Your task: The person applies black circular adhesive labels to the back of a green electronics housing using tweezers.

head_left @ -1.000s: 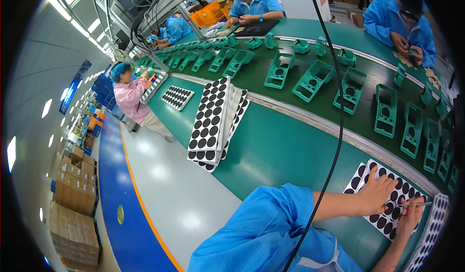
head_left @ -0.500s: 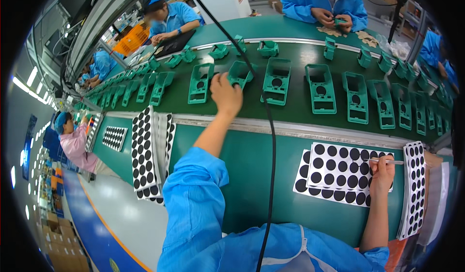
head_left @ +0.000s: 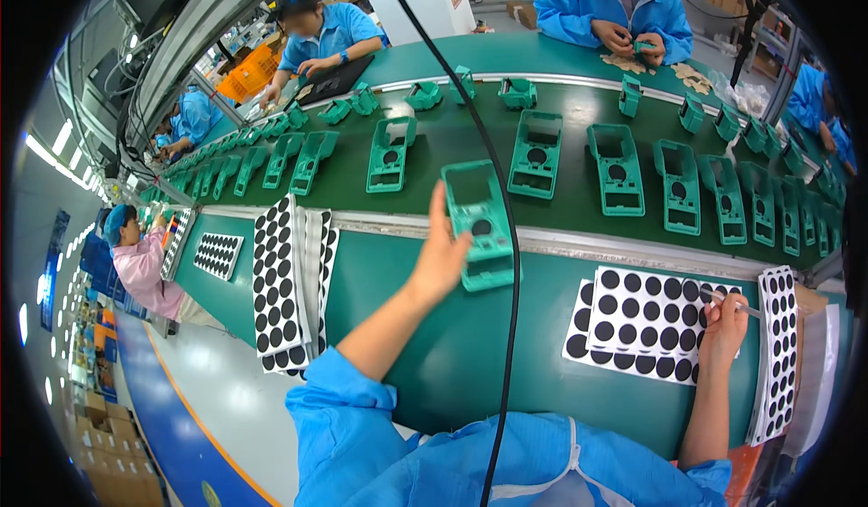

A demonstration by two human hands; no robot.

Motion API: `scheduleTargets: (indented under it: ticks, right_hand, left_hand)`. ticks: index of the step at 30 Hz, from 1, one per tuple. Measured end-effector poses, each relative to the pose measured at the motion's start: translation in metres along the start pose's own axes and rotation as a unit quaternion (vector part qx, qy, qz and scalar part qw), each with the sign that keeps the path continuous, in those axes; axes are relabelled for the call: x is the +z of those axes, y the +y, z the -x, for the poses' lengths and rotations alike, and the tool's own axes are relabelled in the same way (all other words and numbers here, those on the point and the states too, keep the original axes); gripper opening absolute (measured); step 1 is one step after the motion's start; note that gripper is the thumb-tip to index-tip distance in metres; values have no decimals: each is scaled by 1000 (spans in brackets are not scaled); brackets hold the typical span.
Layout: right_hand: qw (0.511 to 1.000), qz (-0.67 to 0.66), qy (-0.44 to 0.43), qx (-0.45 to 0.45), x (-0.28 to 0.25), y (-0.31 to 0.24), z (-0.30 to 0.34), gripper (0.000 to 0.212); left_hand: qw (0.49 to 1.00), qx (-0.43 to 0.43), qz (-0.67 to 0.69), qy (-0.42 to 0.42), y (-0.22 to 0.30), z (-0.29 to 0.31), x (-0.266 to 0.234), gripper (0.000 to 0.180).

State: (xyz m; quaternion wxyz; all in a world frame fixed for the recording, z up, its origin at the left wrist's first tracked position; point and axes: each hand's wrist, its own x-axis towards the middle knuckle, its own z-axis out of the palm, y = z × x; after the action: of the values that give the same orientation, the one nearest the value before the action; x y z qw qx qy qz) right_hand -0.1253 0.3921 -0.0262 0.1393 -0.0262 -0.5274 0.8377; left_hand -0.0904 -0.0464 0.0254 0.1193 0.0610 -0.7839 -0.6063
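Observation:
My left hand (head_left: 440, 258) grips a green plastic housing (head_left: 495, 214) by its left side, raised in front of the belt's near edge. The housing has a large window at its top end and a black disc lower down. Further right, my right hand (head_left: 723, 333) is closed around metal tweezers (head_left: 743, 306), whose tip lies over a white sheet of round black stickers (head_left: 644, 318). Whether the tip holds a sticker, I cannot tell. A second sticker sheet (head_left: 577, 344) shows from under the first.
Similar housings (head_left: 535, 156) line the dark green belt (head_left: 434, 201), with smaller green parts (head_left: 518, 93) behind them. Sticker sheet stacks stand left (head_left: 274, 276) and right (head_left: 776, 353). A black cable (head_left: 509, 353) hangs across the view. Co-workers (head_left: 615, 10) sit across the belt.
My left hand has lifted a housing off the belt and brought it nearer to me. The tweezers in my right hand have tilted, their tip still over the sheet.

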Motion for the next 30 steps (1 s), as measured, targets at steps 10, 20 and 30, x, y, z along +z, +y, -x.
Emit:
scheduleTargets:
  ticks: [10, 20, 30]
  right_hand:
    - [986, -84, -125, 70, 125, 15, 74, 6]
    - [979, -57, -179, 74, 151, 50, 115, 7]
    - [974, 3, -210, 89, 157, 54, 120, 5]
  left_hand:
    - [964, -24, -195, -177, 12, 99, 21, 89]
    - [832, 369, -400, -106, -2, 88, 18, 61]
    - [836, 405, -353, -110, -14, 81, 19, 51]
